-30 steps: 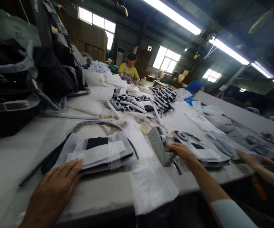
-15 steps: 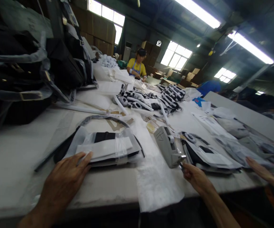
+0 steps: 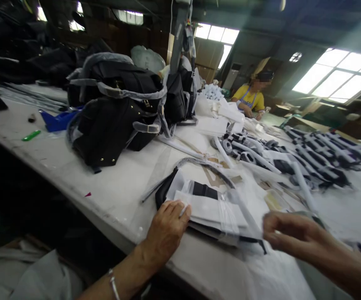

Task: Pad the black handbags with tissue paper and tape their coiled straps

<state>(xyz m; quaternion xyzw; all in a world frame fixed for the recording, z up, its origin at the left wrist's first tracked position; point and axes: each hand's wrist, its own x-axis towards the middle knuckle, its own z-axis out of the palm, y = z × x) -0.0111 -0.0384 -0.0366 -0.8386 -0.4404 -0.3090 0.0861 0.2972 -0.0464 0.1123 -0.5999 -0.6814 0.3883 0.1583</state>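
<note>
A flat black bag (image 3: 204,191), partly wrapped in white sheet and clear film, lies on the table near its front edge. My left hand (image 3: 166,227) is on the bag's near left corner, its fingers together and bent over the white wrapping. Right of the bag, my right hand (image 3: 296,235) is raised, blurred, with thumb and fingers curled together. A translucent strip (image 3: 246,212) runs from the bag towards its fingertips; what they pinch is too blurred to make out. Behind the bag arches its film-covered strap (image 3: 213,166).
Black bags with wrapped handles (image 3: 105,125) stand at the back left. Beside them are a blue object (image 3: 57,121) and a green one (image 3: 31,135). Rolled straps (image 3: 252,152) are heaped behind. A person in yellow (image 3: 249,98) works at the far side. The table edge (image 3: 114,233) runs diagonally.
The view has swung left. My right hand has left the grey tape dispenser and come up beside the bag. My left hand stays on the bag, fingers more bent.
</note>
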